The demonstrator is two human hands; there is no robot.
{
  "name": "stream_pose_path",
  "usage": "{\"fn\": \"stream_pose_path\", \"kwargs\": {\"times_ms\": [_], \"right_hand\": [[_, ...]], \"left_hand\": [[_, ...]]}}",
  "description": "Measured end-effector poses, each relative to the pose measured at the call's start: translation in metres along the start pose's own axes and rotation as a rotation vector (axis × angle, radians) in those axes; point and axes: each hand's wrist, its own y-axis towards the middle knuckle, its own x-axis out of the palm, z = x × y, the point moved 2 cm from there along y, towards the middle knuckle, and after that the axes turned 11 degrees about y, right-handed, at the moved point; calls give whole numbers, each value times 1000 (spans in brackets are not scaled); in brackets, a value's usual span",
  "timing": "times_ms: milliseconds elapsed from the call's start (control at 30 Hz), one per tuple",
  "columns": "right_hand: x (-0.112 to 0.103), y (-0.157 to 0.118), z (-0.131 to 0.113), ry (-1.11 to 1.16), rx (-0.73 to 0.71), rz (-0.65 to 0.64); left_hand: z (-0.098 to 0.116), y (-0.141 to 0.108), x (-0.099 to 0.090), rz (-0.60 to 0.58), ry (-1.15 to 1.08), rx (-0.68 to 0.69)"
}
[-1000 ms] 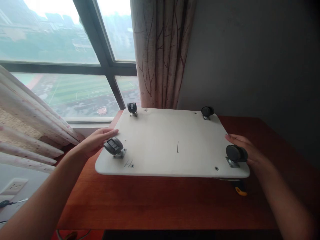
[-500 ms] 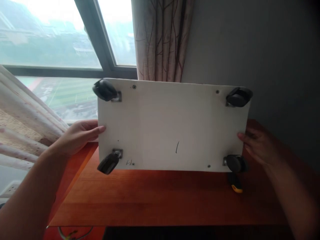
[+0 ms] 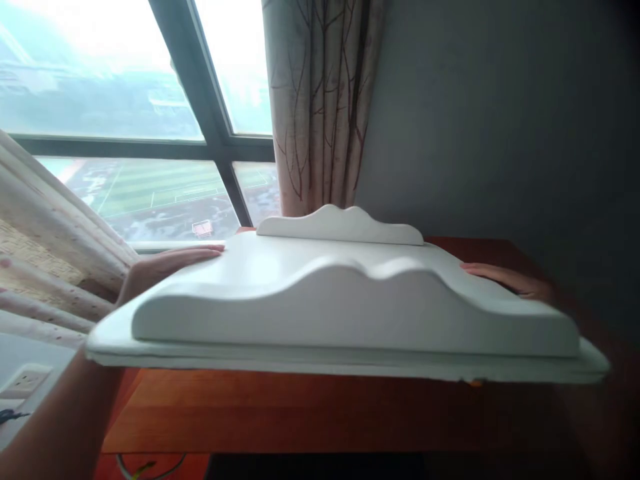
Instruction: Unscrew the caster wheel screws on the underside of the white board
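Head view has the white board [image 3: 300, 252] in front of you, over the red-brown table [image 3: 300, 413], roughly level and with its wavy-topped rails facing up. One rail [image 3: 350, 313] runs along the side near you, the other [image 3: 340, 227] along the far side. Your left hand [image 3: 173, 261] holds the left end, fingers laid flat over the rim; your right hand [image 3: 507, 277] does the same at the right end. Your thumbs are out of sight, so how firmly you pinch can't be told. The underside is hidden too, and you can't tell whether anything beneath touches the table.

To handle it well, keep both hands opposite each other, near the middle of each end, and move them at one pace so that neither end dips. The board looks wide and stiff, so a small lag in one hand would likely twist it. Take the weight on the ends, not on the rails. Mind the orange bit [image 3: 475, 383] peeking out under the near edge, towards your right; it could get trapped if that edge came down on it. Leave your fingers room beneath, and give the curtain [image 3: 325, 100] and window frame [image 3: 220, 140] beyond a wide berth.
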Motion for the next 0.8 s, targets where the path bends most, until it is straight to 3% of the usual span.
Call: {"fn": "stream_pose_path", "kwargs": {"times_ms": [100,167,300,433,600,800], "right_hand": [[11,-2,0,-72,-128,-40],[17,-3,9,-158,-126,-49],[26,-10,29,-210,-111,-129],[26,-16,34,-202,-162,-119],[28,-14,41,-185,-261,-124],[32,-16,56,-189,-246,-156]], "left_hand": [[-7,-13,8,-33,152,240],[-16,-20,12,-31,258,333],[-32,-33,18,-47,330,334],[-36,-40,24,-38,342,313],[-46,-37,29,-73,364,374],[-58,-33,35,-90,394,410]]}}
